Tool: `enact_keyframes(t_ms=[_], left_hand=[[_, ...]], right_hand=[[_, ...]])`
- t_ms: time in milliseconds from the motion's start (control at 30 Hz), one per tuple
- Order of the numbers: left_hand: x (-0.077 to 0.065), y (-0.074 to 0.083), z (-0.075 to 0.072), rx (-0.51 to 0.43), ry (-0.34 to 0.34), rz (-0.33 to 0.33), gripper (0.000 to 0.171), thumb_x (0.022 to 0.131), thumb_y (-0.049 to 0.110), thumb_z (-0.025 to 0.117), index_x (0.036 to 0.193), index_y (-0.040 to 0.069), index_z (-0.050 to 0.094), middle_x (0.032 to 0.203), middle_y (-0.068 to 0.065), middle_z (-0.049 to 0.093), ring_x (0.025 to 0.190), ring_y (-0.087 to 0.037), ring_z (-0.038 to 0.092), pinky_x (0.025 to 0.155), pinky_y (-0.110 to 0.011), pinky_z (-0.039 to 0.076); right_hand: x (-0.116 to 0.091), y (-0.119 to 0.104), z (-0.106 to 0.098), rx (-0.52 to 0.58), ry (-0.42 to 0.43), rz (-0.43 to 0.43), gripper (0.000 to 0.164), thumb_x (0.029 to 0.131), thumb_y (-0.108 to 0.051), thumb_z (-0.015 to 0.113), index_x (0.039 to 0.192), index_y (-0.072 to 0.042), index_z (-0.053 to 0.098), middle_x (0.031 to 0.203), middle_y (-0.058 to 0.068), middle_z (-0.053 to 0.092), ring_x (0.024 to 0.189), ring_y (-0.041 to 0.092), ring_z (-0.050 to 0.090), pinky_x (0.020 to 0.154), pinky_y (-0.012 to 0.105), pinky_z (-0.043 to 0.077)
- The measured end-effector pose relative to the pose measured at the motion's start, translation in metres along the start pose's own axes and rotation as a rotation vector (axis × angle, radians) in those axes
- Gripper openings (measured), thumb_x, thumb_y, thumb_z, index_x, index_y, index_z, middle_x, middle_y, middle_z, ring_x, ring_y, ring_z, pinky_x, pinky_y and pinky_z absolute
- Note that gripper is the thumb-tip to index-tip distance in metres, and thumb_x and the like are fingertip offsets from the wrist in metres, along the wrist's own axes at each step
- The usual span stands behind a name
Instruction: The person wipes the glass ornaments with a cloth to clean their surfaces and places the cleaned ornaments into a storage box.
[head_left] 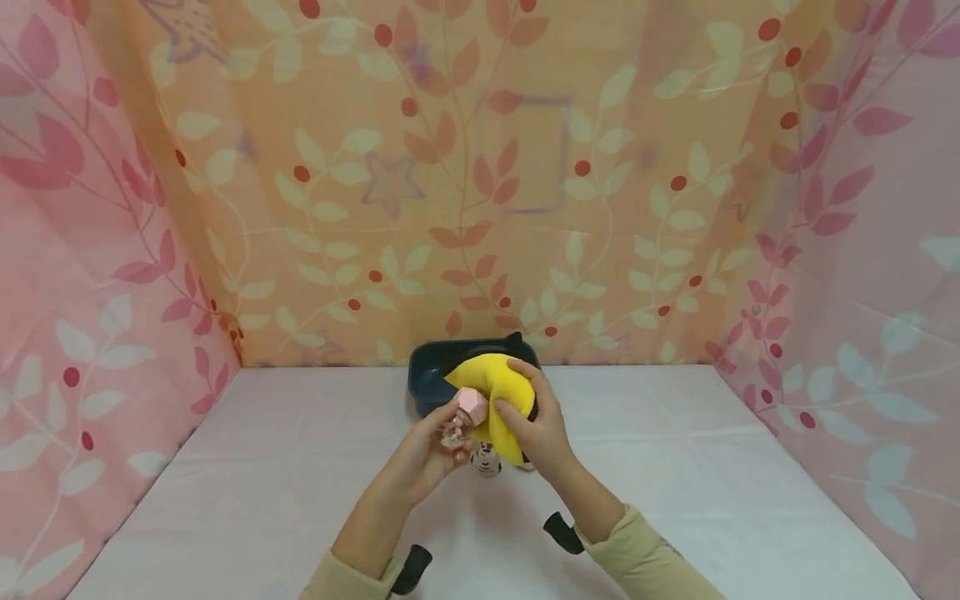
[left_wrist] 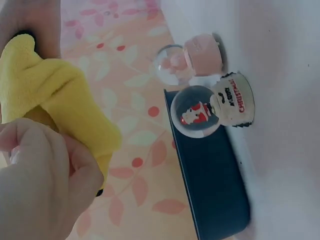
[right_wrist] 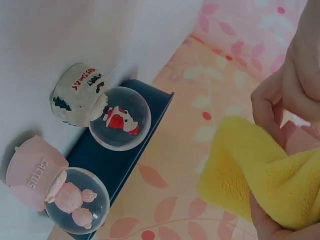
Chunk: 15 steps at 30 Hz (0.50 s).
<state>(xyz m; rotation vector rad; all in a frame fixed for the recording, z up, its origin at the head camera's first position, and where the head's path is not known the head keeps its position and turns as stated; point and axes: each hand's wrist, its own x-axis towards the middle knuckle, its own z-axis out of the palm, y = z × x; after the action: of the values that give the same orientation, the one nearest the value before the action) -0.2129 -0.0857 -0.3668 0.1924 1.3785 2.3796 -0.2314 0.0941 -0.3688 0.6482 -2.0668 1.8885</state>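
My left hand [head_left: 422, 461] holds a small pink snow globe [head_left: 471, 407] by its clear ball, with the faceted base facing up. Against that base my right hand [head_left: 546, 429] grips a bunched yellow cloth [head_left: 501, 382] with dark trim. In the right wrist view, part of the pink base [right_wrist: 300, 138] shows between fingers and cloth. Just below the hands stands a snow globe with a white Christmas base [left_wrist: 236, 100] and a red-and-white figure inside. Beside it is another pink snow globe [right_wrist: 37, 172] marked CACTUS, mostly hidden behind the cloth in the head view.
A dark blue rectangular bin [head_left: 429, 382] stands behind the hands near the back of the white table [head_left: 300, 500]. Patterned fabric [head_left: 637, 250] encloses the back and both sides. A black piece [head_left: 412, 569] sits at the left wrist, another [head_left: 562, 533] at the right.
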Motion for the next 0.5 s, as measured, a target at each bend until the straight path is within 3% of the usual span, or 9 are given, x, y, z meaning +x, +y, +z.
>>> enact_keyframes(t_ms=[133, 300, 500], left_hand=[[0.002, -0.002, 0.002, -0.008, -0.011, 0.015, 0.03, 0.105, 0.033, 0.041, 0.108, 0.006, 0.052, 0.09, -0.003, 0.054, 0.071, -0.013, 0.052, 0.065, -0.02, 0.044], [0.004, -0.006, 0.004, 0.025, 0.033, 0.035, 0.033, 0.104, 0.036, 0.043, 0.11, 0.004, 0.052, 0.089, -0.003, 0.055, 0.07, -0.013, 0.053, 0.066, -0.021, 0.045], [0.005, -0.007, 0.007, 0.094, 0.052, 0.039, 0.023, 0.1, 0.029, 0.051, 0.098, 0.006, 0.058, 0.086, -0.003, 0.051, 0.071, -0.014, 0.05, 0.064, -0.022, 0.042]], right_hand=[[-0.002, 0.001, 0.005, -0.062, -0.042, -0.092, 0.052, 0.086, -0.002, 0.063, 0.135, -0.007, 0.045, 0.119, 0.017, 0.047, 0.087, 0.025, 0.049, 0.07, 0.029, 0.049], [-0.004, 0.004, 0.01, -0.111, -0.088, -0.154, 0.053, 0.086, -0.001, 0.063, 0.134, -0.007, 0.043, 0.125, 0.019, 0.047, 0.087, 0.024, 0.049, 0.07, 0.03, 0.049], [-0.004, 0.008, 0.012, -0.12, -0.025, -0.17, 0.053, 0.084, 0.002, 0.066, 0.133, -0.008, 0.046, 0.123, 0.017, 0.05, 0.087, 0.024, 0.05, 0.07, 0.028, 0.049]])
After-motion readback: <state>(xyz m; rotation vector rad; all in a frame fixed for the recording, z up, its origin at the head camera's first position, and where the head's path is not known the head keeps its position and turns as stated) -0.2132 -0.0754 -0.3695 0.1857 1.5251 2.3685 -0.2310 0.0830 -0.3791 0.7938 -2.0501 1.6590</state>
